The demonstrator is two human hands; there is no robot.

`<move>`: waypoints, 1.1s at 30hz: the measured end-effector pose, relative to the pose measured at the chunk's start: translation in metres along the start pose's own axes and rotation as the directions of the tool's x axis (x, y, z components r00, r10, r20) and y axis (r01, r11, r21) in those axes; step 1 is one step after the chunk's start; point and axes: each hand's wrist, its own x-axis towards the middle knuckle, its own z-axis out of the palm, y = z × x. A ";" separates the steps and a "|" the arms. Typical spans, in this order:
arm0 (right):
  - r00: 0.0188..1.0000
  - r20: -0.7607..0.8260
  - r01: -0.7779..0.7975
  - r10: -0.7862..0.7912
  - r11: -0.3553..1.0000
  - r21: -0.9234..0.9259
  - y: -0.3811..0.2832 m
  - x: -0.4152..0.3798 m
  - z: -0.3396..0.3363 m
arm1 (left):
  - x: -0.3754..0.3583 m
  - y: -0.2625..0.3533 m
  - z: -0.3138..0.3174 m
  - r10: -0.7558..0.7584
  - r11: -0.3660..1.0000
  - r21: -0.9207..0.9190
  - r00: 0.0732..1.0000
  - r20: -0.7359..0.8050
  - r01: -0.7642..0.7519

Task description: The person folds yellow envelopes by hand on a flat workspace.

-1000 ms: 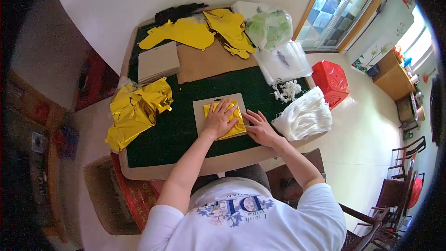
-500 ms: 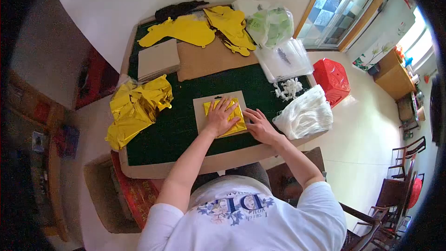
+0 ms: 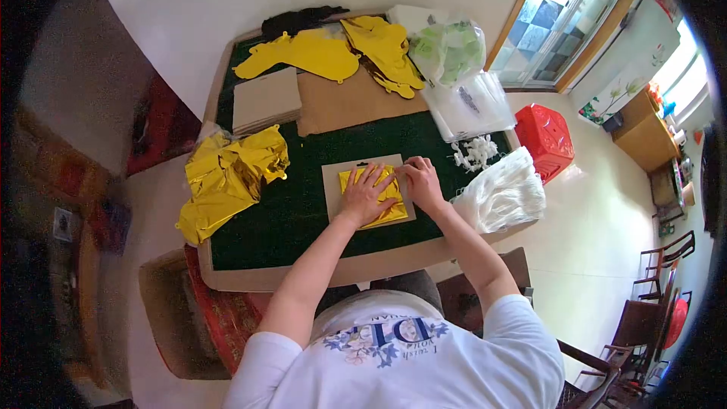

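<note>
A folded gold foil piece [image 3: 391, 198] lies on a tan cardboard backing card [image 3: 333, 195] in the middle of the green table [image 3: 295, 212]. My left hand [image 3: 366, 195] presses flat on the foil with fingers spread. My right hand [image 3: 422, 182] rests at the card's upper right edge, fingers on the foil's corner. Whether it pinches the foil or only touches it is unclear.
A heap of crumpled gold foil [image 3: 227, 178] hangs over the left edge. Yellow foil shapes [image 3: 303, 54], a cardboard stack [image 3: 266, 100] and a brown sheet [image 3: 348, 102] lie at the back. Plastic bags [image 3: 469, 102], white bundles [image 3: 503, 193] and a red stool [image 3: 549, 136] are on the right.
My right hand has moved up from the card's lower right side to its upper right corner. My left hand has stayed pressed on the foil.
</note>
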 end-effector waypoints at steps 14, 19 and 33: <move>0.915 0.365 0.278 -0.170 0.923 -0.266 0.011 -0.010 -0.045 | -0.002 -0.002 0.005 0.030 0.999 -0.026 0.998 -0.051 -0.031; 0.893 0.402 0.321 -0.203 0.913 -0.251 0.011 -0.019 -0.047 | -0.001 -0.001 0.002 0.018 0.999 -0.032 0.999 -0.050 -0.020; 0.886 0.412 0.347 -0.212 0.893 -0.286 0.012 -0.012 -0.052 | 0.001 -0.002 0.008 -0.016 0.997 -0.073 0.999 -0.032 0.013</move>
